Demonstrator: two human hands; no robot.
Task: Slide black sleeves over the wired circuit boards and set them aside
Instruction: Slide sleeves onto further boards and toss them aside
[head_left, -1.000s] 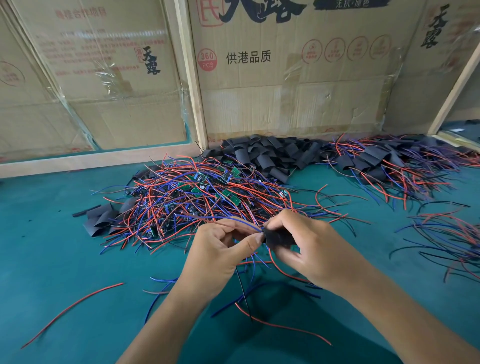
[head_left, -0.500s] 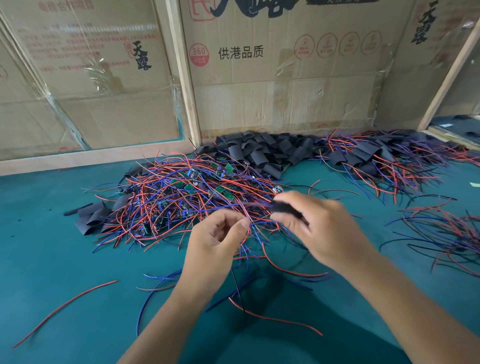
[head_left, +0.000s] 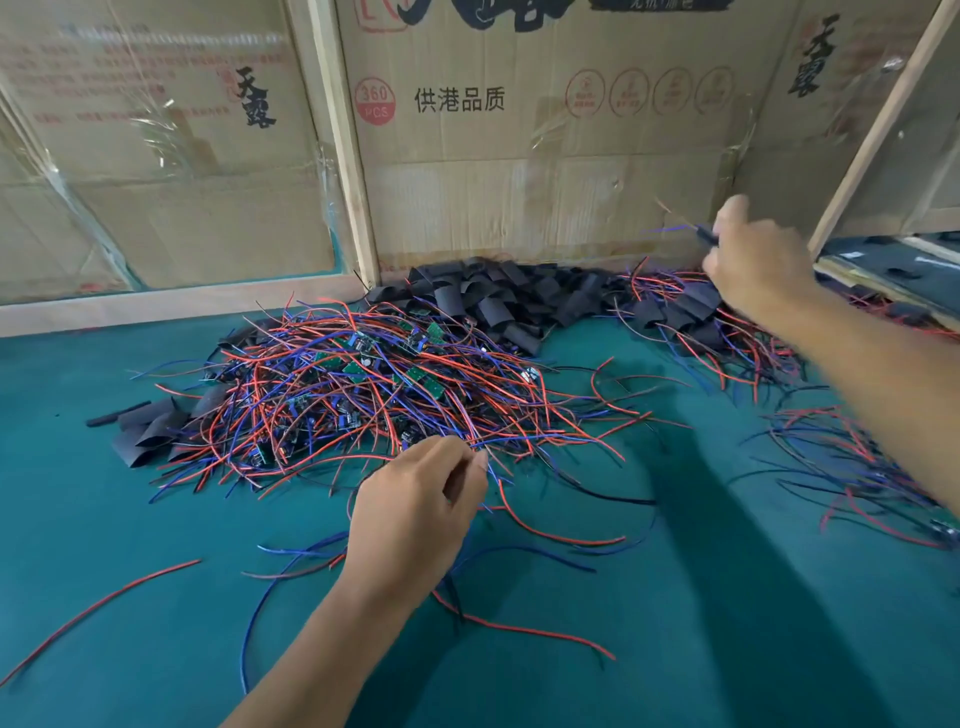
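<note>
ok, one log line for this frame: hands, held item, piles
left hand: at wired-board pile, grip unclear | right hand: holds sleeved board above finished pile | loose sleeves: behind

The right hand (head_left: 756, 260) is raised over the far pile of sleeved boards (head_left: 685, 312) and pinches a black sleeve (head_left: 707, 236) with wires — blurred. The left hand (head_left: 415, 514), fingers curled, rests at the near edge of the wire heap (head_left: 363, 389) on the green table (head_left: 104, 519).

Green circuit boards (head_left: 358, 371) sit tangled in red and blue wires, heaped mid-worktop; loose black sleeves (head_left: 498, 301) pile flat behind them by the cardboard; sleeved boards (head_left: 685, 312) lie heaped to the right; one sleeved board (head_left: 707, 236), blurred, hangs raised above that heap.
</note>
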